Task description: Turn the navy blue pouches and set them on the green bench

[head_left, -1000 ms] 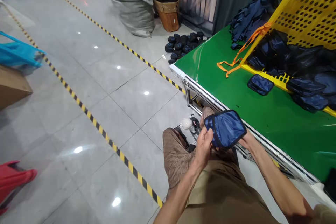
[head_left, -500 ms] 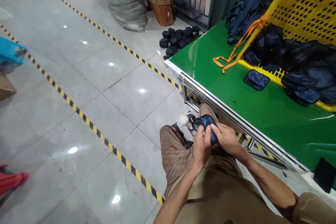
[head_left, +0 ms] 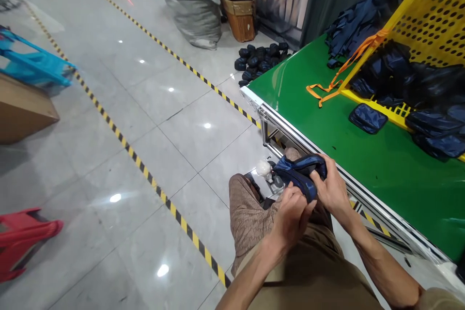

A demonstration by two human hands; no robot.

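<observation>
Navy pouch (head_left: 300,174) is folded up over your lap, just off the green table's (head_left: 327,131) near edge. Your left hand (head_left: 292,215) and right hand (head_left: 332,189) are both pinching it.

We wear brown patterned shorts (head_left: 247,213) and a plain tan shirt (head_left: 308,271). Our forearms are bare, with no sleeves, gloves or watch.

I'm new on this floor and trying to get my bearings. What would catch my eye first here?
Probably the bright green table on the right, with a yellow perforated crate spilling dark pouches. Close in, the left hand and right hand together grip a navy pouch above the person's lap. Yellow-black floor tape crosses the grey tiles.
</observation>
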